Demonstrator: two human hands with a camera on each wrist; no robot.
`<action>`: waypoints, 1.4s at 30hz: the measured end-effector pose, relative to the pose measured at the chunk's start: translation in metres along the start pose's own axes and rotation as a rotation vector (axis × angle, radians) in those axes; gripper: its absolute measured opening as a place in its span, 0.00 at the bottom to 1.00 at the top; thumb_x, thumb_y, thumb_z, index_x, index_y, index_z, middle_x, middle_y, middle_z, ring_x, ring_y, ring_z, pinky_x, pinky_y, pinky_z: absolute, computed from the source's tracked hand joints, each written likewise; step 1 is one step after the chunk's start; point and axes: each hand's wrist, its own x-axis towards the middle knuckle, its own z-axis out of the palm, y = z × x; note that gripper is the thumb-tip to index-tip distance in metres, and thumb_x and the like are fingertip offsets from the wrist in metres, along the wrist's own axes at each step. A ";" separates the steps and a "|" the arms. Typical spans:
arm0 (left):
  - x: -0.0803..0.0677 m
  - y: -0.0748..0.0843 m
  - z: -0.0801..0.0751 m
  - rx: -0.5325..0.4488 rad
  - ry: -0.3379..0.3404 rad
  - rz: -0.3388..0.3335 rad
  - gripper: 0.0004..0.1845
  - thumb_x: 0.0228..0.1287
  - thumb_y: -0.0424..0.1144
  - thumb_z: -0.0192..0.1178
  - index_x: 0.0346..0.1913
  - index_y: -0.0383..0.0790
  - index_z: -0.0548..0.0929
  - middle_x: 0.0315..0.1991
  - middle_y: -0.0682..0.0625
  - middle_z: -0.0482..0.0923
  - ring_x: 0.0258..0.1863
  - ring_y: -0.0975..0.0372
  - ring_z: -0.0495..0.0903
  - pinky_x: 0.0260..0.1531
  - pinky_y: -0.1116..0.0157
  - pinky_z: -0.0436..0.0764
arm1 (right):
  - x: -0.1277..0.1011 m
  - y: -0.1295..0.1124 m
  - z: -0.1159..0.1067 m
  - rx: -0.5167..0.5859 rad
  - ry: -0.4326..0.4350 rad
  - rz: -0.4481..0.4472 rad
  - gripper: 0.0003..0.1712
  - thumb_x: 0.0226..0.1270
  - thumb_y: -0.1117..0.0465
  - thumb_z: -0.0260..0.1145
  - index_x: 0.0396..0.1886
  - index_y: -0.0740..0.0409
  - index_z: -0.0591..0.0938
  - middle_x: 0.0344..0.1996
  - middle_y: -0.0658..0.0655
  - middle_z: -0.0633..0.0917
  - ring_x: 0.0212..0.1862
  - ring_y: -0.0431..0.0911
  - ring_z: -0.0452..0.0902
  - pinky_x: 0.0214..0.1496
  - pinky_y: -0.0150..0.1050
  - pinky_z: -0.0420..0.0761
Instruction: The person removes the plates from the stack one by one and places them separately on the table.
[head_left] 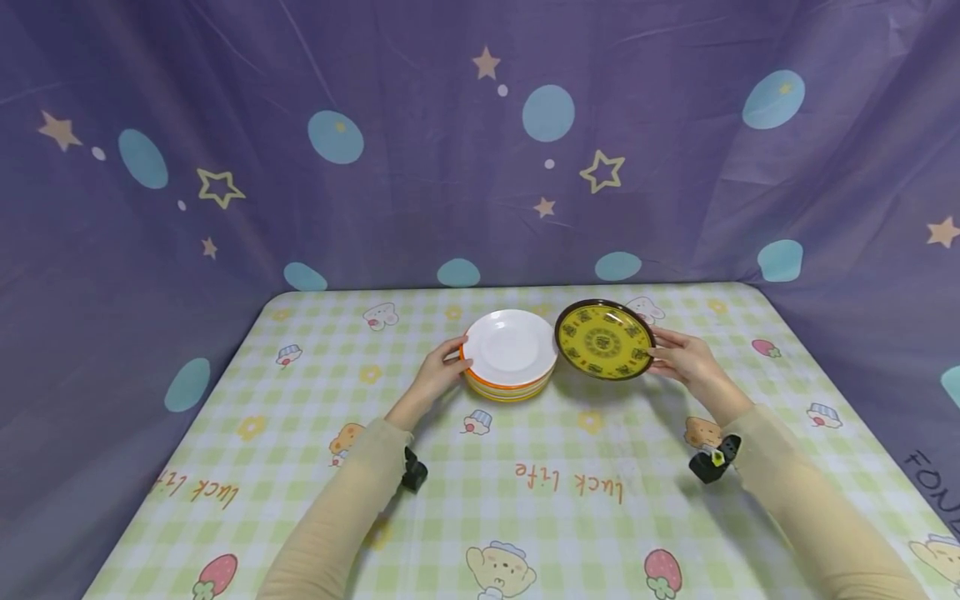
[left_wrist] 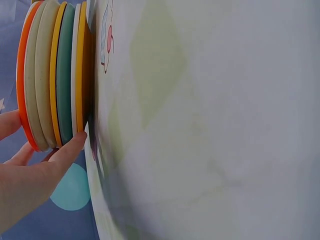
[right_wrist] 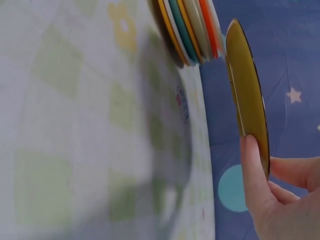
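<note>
A stack of several plates point(head_left: 508, 392) stands on the table, a white plate point(head_left: 510, 346) with an orange rim on top. In the left wrist view, green, cream and yellow edges point(left_wrist: 65, 75) show below it. My left hand point(head_left: 438, 371) holds the stack by its left side, digits spread from the top rim down to the bottom plate. My right hand point(head_left: 686, 360) pinches a yellow patterned plate point(head_left: 602, 340) with a dark brown rim by its right edge. That plate is tilted and raised above the table, its far edge close beside the stack; I cannot tell whether they touch.
A checked cloth with cartoon prints point(head_left: 555, 533) covers the table point(head_left: 315, 333). Behind it and at both sides hangs a purple curtain point(head_left: 427, 208) with stars and blue spots. Each sleeve carries a black wrist camera point(head_left: 712, 460).
</note>
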 end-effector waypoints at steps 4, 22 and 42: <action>0.008 -0.012 0.000 0.004 0.016 0.003 0.27 0.57 0.30 0.56 0.61 0.38 0.66 0.62 0.41 0.61 0.56 0.51 0.68 0.48 0.59 0.75 | 0.002 0.004 -0.007 -0.004 0.018 0.029 0.35 0.63 0.70 0.51 0.68 0.59 0.49 0.66 0.64 0.52 0.29 0.39 0.79 0.49 0.39 0.76; 0.012 -0.019 0.001 0.013 0.031 0.012 0.26 0.57 0.31 0.56 0.61 0.39 0.66 0.62 0.42 0.61 0.56 0.51 0.68 0.48 0.61 0.76 | 0.009 0.022 -0.025 -0.016 0.048 0.116 0.35 0.64 0.69 0.51 0.68 0.57 0.50 0.67 0.62 0.51 0.29 0.39 0.80 0.45 0.38 0.78; 0.012 -0.019 0.000 0.005 0.025 0.022 0.26 0.58 0.31 0.56 0.61 0.39 0.67 0.62 0.41 0.61 0.56 0.50 0.68 0.49 0.57 0.74 | 0.013 0.038 -0.036 -0.045 0.015 0.131 0.35 0.64 0.69 0.50 0.68 0.58 0.49 0.66 0.66 0.50 0.28 0.39 0.79 0.41 0.36 0.80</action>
